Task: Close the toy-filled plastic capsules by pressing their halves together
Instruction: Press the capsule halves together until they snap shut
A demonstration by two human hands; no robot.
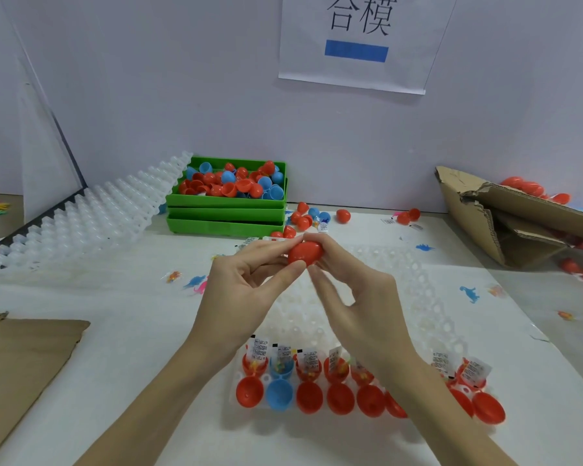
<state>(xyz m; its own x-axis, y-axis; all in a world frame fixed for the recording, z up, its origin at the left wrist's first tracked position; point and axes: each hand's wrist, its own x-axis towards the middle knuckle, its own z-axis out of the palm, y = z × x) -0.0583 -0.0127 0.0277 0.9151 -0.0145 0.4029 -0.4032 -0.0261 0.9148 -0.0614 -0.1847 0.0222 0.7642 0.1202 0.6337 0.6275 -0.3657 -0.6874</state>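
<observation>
From the head camera, both hands are up over the middle of the table, and a red capsule sits right between them. The left hand pinches its left end, thumb below and fingers curled over the top; the right hand pinches the right end, fingertips wrapped round the far side. The capsule looks whole, its two halves together, held above a clear plastic tray that lies flat on the table. Down at the tray's near edge, under the wrists, a row of open capsule halves waits, mostly red, one blue, with filled halves just behind them, paper slips sticking up out of each. Further back, stacked green bins hold loose red and blue shells, a second clear tray leans against them, and a torn cardboard box sits at right.
</observation>
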